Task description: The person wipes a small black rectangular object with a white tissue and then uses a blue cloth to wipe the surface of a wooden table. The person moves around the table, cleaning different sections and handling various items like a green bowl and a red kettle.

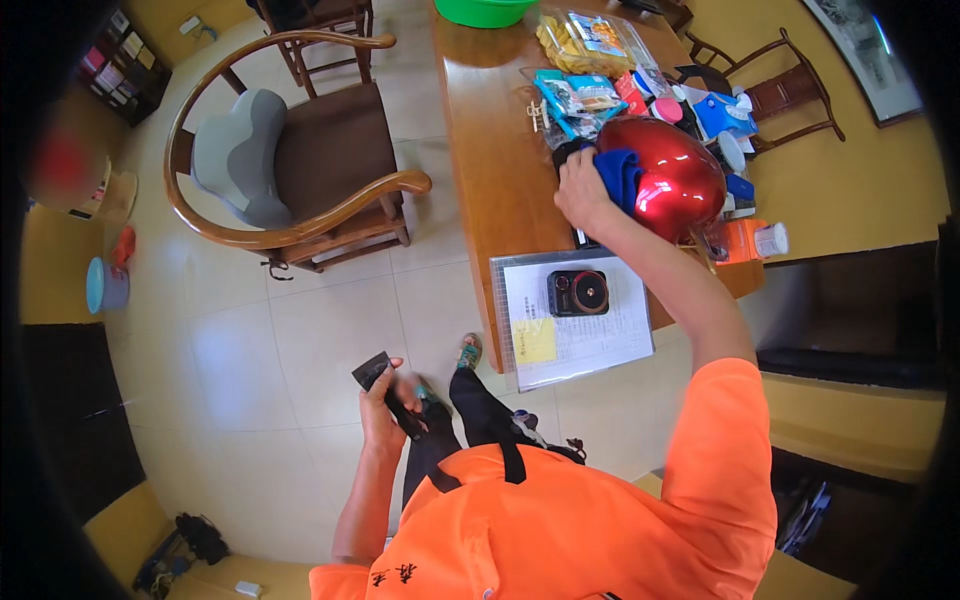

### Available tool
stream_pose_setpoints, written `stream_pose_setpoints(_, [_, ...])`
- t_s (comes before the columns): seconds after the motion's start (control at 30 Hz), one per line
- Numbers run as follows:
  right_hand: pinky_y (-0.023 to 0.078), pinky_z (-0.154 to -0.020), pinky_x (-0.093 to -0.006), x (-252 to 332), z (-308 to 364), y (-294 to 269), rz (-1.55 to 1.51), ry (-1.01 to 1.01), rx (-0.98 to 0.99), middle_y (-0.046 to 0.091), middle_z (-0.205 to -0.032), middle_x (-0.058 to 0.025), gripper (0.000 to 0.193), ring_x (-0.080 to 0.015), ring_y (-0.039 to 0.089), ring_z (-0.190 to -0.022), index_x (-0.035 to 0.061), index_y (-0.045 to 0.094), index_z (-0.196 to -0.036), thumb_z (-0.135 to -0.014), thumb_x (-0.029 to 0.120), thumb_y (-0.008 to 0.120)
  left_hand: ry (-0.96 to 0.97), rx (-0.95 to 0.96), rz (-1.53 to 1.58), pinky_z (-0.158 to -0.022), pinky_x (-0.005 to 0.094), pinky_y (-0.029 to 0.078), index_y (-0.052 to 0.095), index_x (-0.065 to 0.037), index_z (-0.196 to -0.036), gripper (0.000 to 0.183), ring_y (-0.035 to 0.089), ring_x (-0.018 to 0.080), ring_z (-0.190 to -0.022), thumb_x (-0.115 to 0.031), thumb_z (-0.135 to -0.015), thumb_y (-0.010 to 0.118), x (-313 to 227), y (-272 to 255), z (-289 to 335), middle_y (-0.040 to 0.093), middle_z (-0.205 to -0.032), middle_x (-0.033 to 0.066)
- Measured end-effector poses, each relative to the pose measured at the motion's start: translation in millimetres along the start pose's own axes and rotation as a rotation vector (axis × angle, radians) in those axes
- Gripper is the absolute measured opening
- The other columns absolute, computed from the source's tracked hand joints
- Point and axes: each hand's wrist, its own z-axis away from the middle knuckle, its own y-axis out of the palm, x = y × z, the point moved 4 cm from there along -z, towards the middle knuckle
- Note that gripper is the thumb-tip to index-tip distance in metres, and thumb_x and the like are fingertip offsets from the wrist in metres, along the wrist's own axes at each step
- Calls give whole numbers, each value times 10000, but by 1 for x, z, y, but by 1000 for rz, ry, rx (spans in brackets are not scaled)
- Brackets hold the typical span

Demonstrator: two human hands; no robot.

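Note:
Low in front of me, beside my legs, my left hand [380, 405] is closed round a flat black rectangular object [372, 370] whose exact kind I cannot make out. Reaching out over the wooden table [480, 150], my right hand [582, 192] has its fingers bent down over something dark [572, 150]. What they grip is mostly hidden. Against that hand lies a blue cloth [622, 180], next to a shiny red rounded shell like a helmet [675, 180]. Nearer to me, a black device with a round dial [580, 293] rests on papers in a clear sleeve [620, 345].
Farther along the table are blue snack packets [580, 95], a clear tub of yellow food [585, 42] and a green basin [485, 10]. An orange box [740, 240] and a white bottle [771, 239] stand at the right edge. A wooden armchair [300, 235] with a grey cushion [240, 155] stands left.

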Motion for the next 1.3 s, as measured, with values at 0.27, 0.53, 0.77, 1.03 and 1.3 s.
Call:
stream_pose_setpoints(0.27, [276,-976,-558,35,69,17,129,-349,143,636,-1096,-85,293,-299,477,-1129,136,707,-1054,-826,282,595,-24,61,26,-444,330,415,532,-22,-1050,195,437,173,-451,-173,-935,488,5,4,-7,406,-531,26])
stream_pose_setpoints(0.53, [362,-796,-441,-83,146,-23,-742,440,-748,519,-1133,-103,340,-306,463,-1051,107,662,-956,-619,88,709,-72,128,-67,-452,352,420,531,-27,-1048,200,438,181,-440,-184,-927,504,-3,36,-15,411,-532,29])
stream_pose_setpoints(0.77, [348,-958,-473,-114,173,62,-994,1010,-1081,470,-1259,-192,456,-390,429,-1178,109,567,-1181,-743,145,688,-67,252,-192,-462,336,416,540,-33,-1052,200,415,154,-461,-186,-923,525,1,101,-23,386,-540,13])
stream_pose_setpoints(1.03, [430,-932,-381,-124,214,178,-1421,1029,-861,525,-1202,-175,476,-352,513,-1118,129,597,-1203,-745,59,704,-108,175,-221,-468,344,418,536,-35,-1061,200,430,173,-462,-176,-922,503,1,103,-26,414,-541,27])
stream_pose_setpoints(1.3, [446,-900,-414,-78,236,158,-932,875,-783,467,-1272,-173,455,-365,504,-1106,190,710,-1008,-602,-16,711,-177,237,-305,-469,340,403,532,-19,-1060,210,426,174,-474,-175,-923,505,2,142,-46,410,-546,34])
